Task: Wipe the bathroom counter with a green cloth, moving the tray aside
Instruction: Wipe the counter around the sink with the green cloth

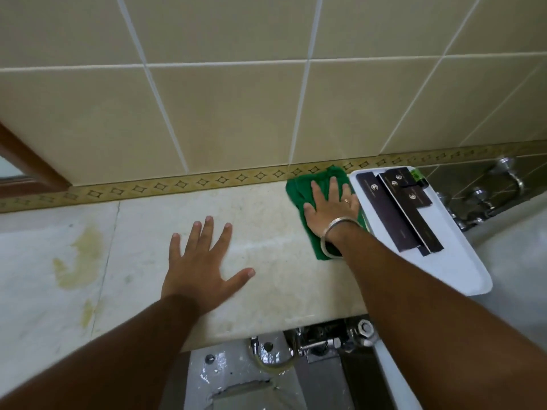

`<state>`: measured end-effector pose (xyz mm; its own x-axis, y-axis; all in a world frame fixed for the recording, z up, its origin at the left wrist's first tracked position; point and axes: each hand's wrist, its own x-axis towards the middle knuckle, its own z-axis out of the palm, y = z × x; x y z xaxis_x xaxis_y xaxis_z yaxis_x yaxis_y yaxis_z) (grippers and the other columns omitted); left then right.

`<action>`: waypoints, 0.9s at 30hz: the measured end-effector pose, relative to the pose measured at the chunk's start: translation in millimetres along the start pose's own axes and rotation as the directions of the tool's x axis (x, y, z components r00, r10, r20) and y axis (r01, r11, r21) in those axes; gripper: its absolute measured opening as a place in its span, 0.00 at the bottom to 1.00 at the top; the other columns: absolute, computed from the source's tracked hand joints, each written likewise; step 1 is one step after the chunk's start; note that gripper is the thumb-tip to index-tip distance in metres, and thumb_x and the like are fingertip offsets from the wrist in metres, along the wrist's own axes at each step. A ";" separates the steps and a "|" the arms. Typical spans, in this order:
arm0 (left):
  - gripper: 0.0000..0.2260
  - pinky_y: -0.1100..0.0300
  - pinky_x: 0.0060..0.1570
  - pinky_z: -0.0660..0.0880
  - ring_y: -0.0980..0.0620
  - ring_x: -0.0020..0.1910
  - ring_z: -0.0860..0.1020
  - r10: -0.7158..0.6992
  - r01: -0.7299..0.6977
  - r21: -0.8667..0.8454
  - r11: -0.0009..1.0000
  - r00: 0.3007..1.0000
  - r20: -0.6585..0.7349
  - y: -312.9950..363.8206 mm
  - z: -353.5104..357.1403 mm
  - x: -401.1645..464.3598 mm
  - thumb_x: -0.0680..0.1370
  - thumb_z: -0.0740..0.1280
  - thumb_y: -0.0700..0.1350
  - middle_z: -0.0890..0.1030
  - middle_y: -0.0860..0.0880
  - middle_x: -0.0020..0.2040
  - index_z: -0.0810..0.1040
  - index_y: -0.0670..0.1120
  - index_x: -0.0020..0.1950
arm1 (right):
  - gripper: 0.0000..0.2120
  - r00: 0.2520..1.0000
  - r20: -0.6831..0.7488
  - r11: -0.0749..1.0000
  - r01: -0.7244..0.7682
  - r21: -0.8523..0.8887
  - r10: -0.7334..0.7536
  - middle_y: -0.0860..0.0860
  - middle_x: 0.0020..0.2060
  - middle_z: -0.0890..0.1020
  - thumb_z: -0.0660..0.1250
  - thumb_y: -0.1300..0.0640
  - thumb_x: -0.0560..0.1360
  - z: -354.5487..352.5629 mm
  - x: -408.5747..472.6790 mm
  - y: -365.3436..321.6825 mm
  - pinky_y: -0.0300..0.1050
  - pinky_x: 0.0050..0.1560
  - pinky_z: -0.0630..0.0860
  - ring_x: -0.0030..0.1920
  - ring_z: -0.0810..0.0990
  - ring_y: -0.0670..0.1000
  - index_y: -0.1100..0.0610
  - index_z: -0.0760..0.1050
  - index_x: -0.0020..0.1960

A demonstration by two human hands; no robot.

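A green cloth (302,190) lies flat on the pale marble counter (260,232) near the back wall. My right hand (331,208) presses down on it with fingers spread, a metal bangle at the wrist. Right beside the cloth, touching its right edge, sits a white tray (461,261) carrying several dark slim boxes (393,211); it overhangs the counter's right end. My left hand (204,261) rests flat on the bare counter, fingers apart, holding nothing.
Yellowish stains (80,261) mark the counter's left part. A tiled wall with a patterned border (207,182) runs along the back. Chrome taps (485,202) sit right of the tray. Pipework (325,341) shows below the counter's front edge.
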<state>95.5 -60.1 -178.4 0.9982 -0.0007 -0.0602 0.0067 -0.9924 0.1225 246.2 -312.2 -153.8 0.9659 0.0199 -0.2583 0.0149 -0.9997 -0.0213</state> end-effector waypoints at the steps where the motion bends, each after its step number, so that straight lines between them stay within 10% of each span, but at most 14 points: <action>1: 0.43 0.38 0.75 0.41 0.45 0.79 0.41 -0.001 0.001 0.003 1.000 1.000 0.009 2.2 0.3 9.2 0.70 0.38 0.78 0.41 0.46 0.81 0.40 0.56 0.80 | 0.31 0.999 -0.007 0.999 0.035 0.005 -0.035 0.55 0.77 0.38 0.43 0.38 0.77 2.1 -3.5 0.9 0.60 0.74 0.39 0.76 0.38 0.62 0.44 0.38 0.77; 8: 0.44 0.38 0.75 0.41 0.44 0.79 0.42 0.012 -0.015 0.057 0.998 0.999 0.042 -0.4 6.4 -14.4 0.70 0.39 0.79 0.43 0.45 0.81 0.43 0.55 0.80 | 0.30 0.916 -0.039 0.915 0.397 -0.071 -0.400 0.56 0.77 0.54 0.47 0.36 0.76 62.0 -136.1 41.3 0.61 0.69 0.52 0.74 0.56 0.65 0.41 0.48 0.76; 15: 0.43 0.39 0.75 0.40 0.45 0.80 0.42 0.011 -0.012 0.019 1.000 1.000 0.025 -2.7 12.3 -16.0 0.70 0.40 0.78 0.43 0.46 0.81 0.43 0.57 0.80 | 0.31 0.996 -0.045 0.996 0.070 -0.062 -0.073 0.58 0.77 0.41 0.41 0.38 0.77 24.8 -41.6 -9.1 0.61 0.74 0.44 0.76 0.43 0.63 0.45 0.40 0.77; 21: 0.44 0.38 0.75 0.40 0.45 0.79 0.40 -0.032 0.029 0.041 0.999 0.997 0.068 -6.4 16.9 -18.4 0.70 0.37 0.78 0.41 0.45 0.81 0.41 0.56 0.80 | 0.28 0.843 -0.052 0.843 0.530 -0.095 -0.536 0.55 0.77 0.55 0.47 0.37 0.77 80.5 -154.1 29.8 0.63 0.71 0.51 0.75 0.56 0.63 0.39 0.50 0.76; 27: 0.43 0.38 0.75 0.40 0.45 0.79 0.41 0.047 -0.047 0.024 0.999 0.999 0.027 1.0 -5.3 -12.2 0.70 0.40 0.78 0.42 0.46 0.81 0.43 0.56 0.80 | 0.27 0.981 -0.047 0.981 0.189 -0.030 -0.190 0.55 0.78 0.41 0.39 0.40 0.78 26.5 -70.1 18.2 0.60 0.74 0.43 0.76 0.42 0.61 0.40 0.40 0.76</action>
<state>83.6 -60.4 -172.4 0.9954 -0.0504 -0.0816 -0.0421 -0.9940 0.1010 171.9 -331.4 -161.7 0.9564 0.2091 -0.2040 0.2052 -0.9779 -0.0405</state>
